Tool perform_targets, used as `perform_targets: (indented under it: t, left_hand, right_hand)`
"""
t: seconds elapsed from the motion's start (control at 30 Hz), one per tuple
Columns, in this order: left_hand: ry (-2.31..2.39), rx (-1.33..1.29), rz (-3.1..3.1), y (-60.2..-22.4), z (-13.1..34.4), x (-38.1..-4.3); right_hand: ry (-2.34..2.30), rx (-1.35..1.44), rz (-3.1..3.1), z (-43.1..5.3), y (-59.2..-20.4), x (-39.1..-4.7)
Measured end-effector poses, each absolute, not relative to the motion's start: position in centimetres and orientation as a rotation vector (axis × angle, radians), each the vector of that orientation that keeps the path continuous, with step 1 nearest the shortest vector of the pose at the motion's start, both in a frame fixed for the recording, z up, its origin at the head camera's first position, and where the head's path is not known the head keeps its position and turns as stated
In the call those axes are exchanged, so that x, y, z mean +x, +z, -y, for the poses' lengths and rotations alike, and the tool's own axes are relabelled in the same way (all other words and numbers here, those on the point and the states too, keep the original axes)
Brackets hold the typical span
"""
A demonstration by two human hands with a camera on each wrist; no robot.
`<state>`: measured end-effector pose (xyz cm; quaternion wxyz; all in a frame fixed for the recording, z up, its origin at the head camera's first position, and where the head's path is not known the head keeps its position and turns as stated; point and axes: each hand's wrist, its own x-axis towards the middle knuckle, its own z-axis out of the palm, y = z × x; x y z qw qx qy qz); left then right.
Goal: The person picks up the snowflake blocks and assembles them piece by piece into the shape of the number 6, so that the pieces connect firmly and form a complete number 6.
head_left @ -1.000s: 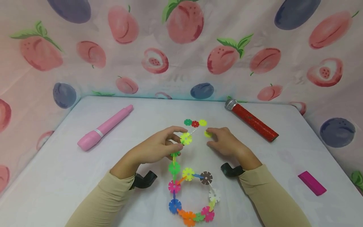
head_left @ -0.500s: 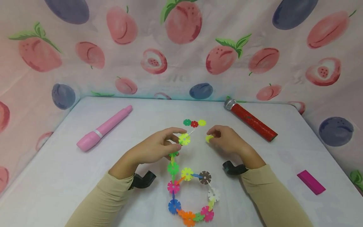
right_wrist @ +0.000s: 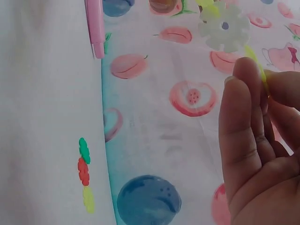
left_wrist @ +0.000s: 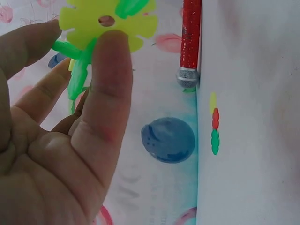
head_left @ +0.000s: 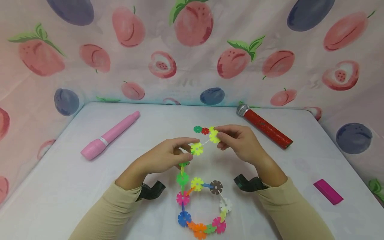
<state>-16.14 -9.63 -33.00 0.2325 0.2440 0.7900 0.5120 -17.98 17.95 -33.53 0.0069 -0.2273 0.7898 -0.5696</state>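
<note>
My left hand point(head_left: 168, 156) pinches a yellow notched plastic disc point(head_left: 197, 149) between thumb and fingers, close up in the left wrist view point(left_wrist: 77, 21). From it a chain of linked discs hangs down to a many-coloured ring point(head_left: 183, 198) nearer me. A white disc point(right_wrist: 225, 29) stands out from the yellow one, edge-on in the head view. My right hand point(head_left: 242, 142) pinches another yellow disc point(head_left: 214, 137) by its edge, and that disc meets the white one's rim. Whether their slots are engaged I cannot tell.
Just beyond my hands lie a green disc point(head_left: 197, 129), a red disc point(head_left: 205, 131) and a partly hidden yellow one. A pink microphone-shaped object point(head_left: 111, 136) lies left, a red glittery microphone point(head_left: 265, 126) back right, and a magenta block point(head_left: 328, 191) at right.
My right hand has picked the loose yellow disc up off the table and brought it left to the white disc. The left hand has stayed nearly still with the chain.
</note>
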Motion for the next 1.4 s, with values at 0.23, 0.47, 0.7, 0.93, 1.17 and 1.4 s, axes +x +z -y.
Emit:
perform_targets:
  t: [0.23, 0.47, 0.7, 0.93, 1.17, 1.4]
  left_hand:
    - [1.403, 0.693, -2.171, -32.86, 9.54, -16.10]
    - [1.399, 0.714, -2.208, -32.87, 9.37, -15.98]
    - [1.365, 0.746, -2.268, -32.94, 9.41, -15.96]
    - [1.347, 0.766, -2.260, -32.87, 9.36, -15.86]
    - [1.351, 0.795, -2.237, -32.85, 9.11, -15.71]
    - [1.431, 0.702, -2.221, -33.27, 9.02, -15.84]
  right_hand:
    - [-1.752, -0.697, -2.472, -17.72, -33.15, -17.60]
    - [-1.745, -0.682, -2.466, -17.41, -33.12, -17.26]
    - [-1.706, -0.712, -2.500, -17.33, -33.38, -17.31]
    - [-1.691, -0.778, -2.484, -17.44, -33.21, -17.33]
    - [-1.675, -0.818, -2.449, -17.42, -33.02, -17.28]
    - [-1.741, -0.671, -2.446, -17.05, -33.52, -17.36]
